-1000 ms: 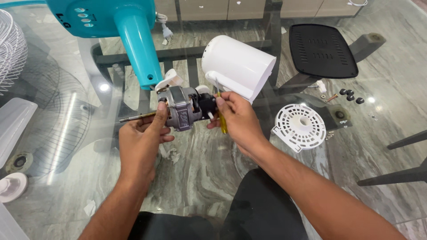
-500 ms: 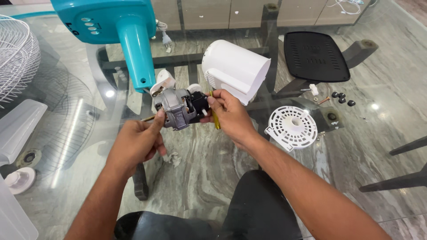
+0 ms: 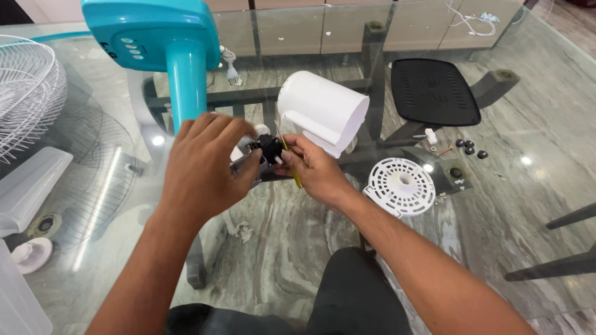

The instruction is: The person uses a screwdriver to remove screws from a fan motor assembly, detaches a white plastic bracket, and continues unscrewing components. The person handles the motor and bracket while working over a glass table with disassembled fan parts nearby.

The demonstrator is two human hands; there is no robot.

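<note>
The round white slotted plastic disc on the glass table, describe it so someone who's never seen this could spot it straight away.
Start at the glass table, then find the black rectangular vented plastic panel at its far right. Nearer the person, just beyond the right hand, lies the round white slotted plastic disc. Unlike the curved white plastic motor cover beside it, it lies flat, with ring slots and a centre hole.

Single head-worn view, looking steeply down, close over glass table (image 3: 528,205)

On the tabletop (image 3: 534,205): fan stand (image 3: 180,56) behind the left hand (image 3: 205,164), motor cover (image 3: 323,111) behind the right hand (image 3: 313,167), round vented cap (image 3: 400,186) right, wire grille (image 3: 28,93) far left.
</note>
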